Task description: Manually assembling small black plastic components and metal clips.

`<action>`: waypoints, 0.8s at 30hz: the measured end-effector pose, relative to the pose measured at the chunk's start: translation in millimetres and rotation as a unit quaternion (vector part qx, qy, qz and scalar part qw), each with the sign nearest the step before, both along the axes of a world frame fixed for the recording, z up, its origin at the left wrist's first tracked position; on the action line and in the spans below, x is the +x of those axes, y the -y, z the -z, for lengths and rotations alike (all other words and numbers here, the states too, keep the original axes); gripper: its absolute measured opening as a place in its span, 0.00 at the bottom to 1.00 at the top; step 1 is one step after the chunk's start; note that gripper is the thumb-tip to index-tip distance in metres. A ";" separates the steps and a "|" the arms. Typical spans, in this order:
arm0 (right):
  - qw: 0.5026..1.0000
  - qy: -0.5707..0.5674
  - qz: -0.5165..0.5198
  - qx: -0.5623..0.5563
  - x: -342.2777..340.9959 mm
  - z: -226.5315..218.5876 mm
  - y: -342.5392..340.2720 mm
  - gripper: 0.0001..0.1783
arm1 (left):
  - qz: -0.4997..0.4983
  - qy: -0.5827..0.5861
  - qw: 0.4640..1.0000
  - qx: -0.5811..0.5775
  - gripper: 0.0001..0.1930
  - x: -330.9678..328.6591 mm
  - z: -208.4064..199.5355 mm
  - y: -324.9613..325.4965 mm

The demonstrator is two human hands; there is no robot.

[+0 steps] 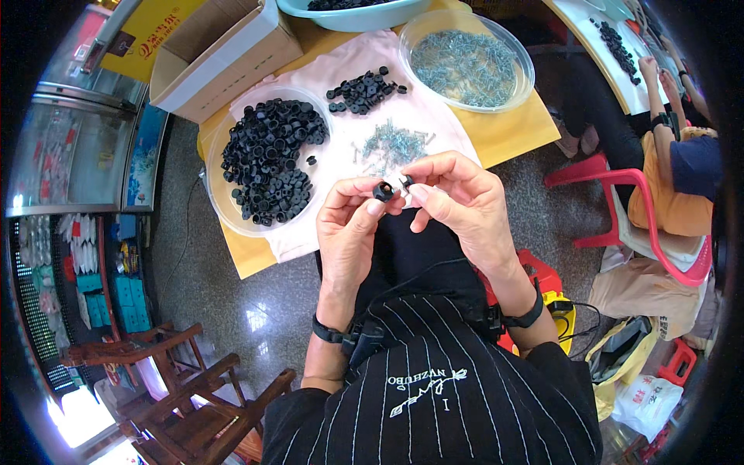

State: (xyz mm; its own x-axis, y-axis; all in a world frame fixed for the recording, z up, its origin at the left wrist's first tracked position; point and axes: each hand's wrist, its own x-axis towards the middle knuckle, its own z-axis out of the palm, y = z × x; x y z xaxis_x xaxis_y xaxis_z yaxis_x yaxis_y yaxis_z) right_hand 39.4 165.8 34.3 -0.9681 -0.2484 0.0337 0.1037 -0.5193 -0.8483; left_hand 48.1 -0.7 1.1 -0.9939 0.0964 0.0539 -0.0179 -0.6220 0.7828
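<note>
My left hand [350,221] pinches a round hollow black plastic cap [383,191] between thumb and fingertips. Close beside it, my right hand [457,198] grips a small black piece [406,182]; whether a screw sits in it is hard to make out. Both hands meet over the near edge of a pink cloth [302,246]. Just beyond them lies a loose pile of silver screws [394,146]. A heap of small black parts [364,93] rests farther back on the cloth. To the left, many black caps [271,155] fill a clear round tray [219,190].
A clear round tub [528,71] of screws stands at the back right, near a pale blue basin [360,17]. An opened cardboard box [240,71] is at the back left. A red plastic chair [647,190] with a seated person is at right; wooden chairs [194,395] stand lower left.
</note>
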 end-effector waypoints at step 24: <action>0.999 0.009 0.028 0.031 2.9 6.6 0.4 0.13 | -0.092 -0.091 0.975 -0.178 0.15 2.9 -2.8 -4.4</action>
State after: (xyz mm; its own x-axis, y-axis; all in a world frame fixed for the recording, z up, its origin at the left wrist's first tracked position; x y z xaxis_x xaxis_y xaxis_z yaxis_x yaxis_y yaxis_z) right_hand 42.3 165.4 27.8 -0.9807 -0.1957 0.0022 0.0922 -0.4717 -0.8769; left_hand 50.9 3.7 4.0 -0.9730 -0.0380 0.2276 0.2287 -0.2891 0.9296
